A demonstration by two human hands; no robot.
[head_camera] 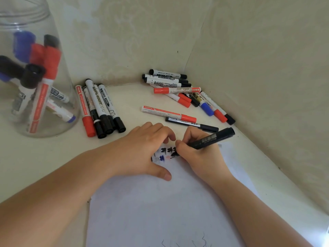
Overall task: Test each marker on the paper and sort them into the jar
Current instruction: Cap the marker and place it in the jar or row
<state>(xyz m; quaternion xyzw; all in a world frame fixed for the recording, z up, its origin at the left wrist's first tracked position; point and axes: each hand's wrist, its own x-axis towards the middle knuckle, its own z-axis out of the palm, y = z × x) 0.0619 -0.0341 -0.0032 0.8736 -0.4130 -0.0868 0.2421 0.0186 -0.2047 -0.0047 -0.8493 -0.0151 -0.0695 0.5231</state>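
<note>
My right hand grips a black marker, its tip down on the white paper among black, blue and red test marks. My left hand rests flat on the paper just left of the marks, fingers spread and slightly bent. A clear jar at the far left holds several markers with red, blue and black caps. A row of several markers lies right of the jar. A heap of markers lies in the corner.
Two loose markers, one red and one black, lie just beyond my hands. Walls close off the back and the right side. The paper's near edge carries some thin black scribbles.
</note>
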